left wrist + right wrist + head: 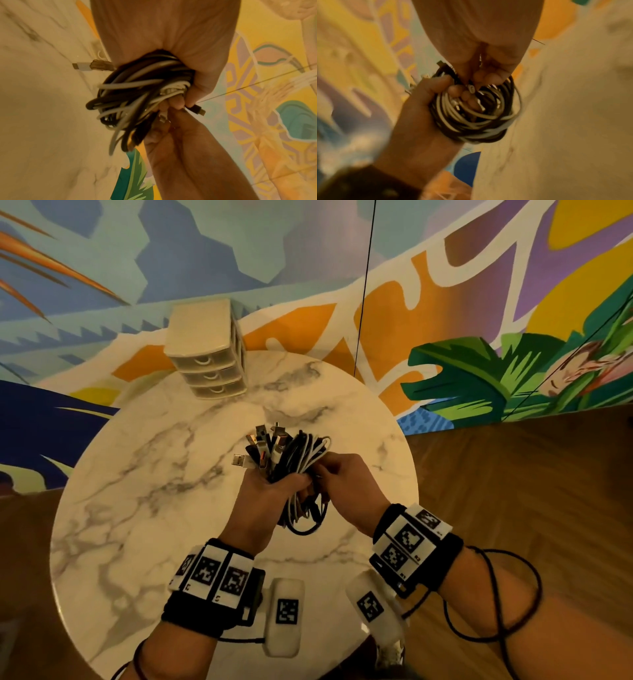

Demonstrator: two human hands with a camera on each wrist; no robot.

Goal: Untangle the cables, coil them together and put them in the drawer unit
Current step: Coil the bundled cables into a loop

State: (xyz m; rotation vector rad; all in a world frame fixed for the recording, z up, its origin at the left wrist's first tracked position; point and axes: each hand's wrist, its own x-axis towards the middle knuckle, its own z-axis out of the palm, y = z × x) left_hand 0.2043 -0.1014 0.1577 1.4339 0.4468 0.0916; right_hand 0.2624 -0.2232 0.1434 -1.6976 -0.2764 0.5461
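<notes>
left hand fingers curled tight round the cables — a coiled bundle of black and white leads, plug ends fanning out on the far side. right hand fingertips pinch into the right side of the same bundle; which strand they have is hard to tell, right wrist view blurred. bundle held above the marble table, not touching it. drawer unit — three drawers, all closed — stands at the table's far edge, well apart from the hands. tagged bands on both wrists. painted mural wall behind; wood floor to the right.
</notes>
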